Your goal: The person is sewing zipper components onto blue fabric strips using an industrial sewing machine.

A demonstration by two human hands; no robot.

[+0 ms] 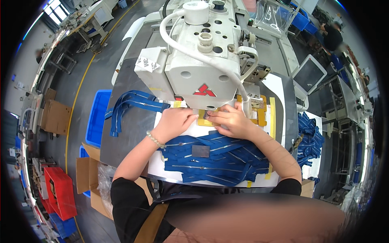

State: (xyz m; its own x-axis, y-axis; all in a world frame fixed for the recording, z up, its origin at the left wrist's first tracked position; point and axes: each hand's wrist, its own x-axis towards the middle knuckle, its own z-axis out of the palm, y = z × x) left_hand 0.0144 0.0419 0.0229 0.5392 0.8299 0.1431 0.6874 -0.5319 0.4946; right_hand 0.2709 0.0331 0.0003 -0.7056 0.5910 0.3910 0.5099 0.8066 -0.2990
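Note:
A white industrial sewing machine [202, 60] stands in front of me, its head above both hands. Below it, a yellow plate-like fixture [201, 122] lies between my hands. My left hand [177, 121] is at the fixture's left side, fingers curled together; what they hold, if anything, is hidden. My right hand [231, 121] reaches over the fixture, fingertips pressed together by a small dark piece I cannot make out. Nearer me, a pile of blue zippers [227, 158] covers the white work surface, and a grey rectangular plate [201, 151] rests on it.
More blue zippers [135, 99] lie beyond my left wrist, and another heap [310, 139] is at the right. A blue bin [97, 117], an open cardboard box [90, 174] and a red crate [60, 192] stand at left. A monitor [310, 75] stands at right.

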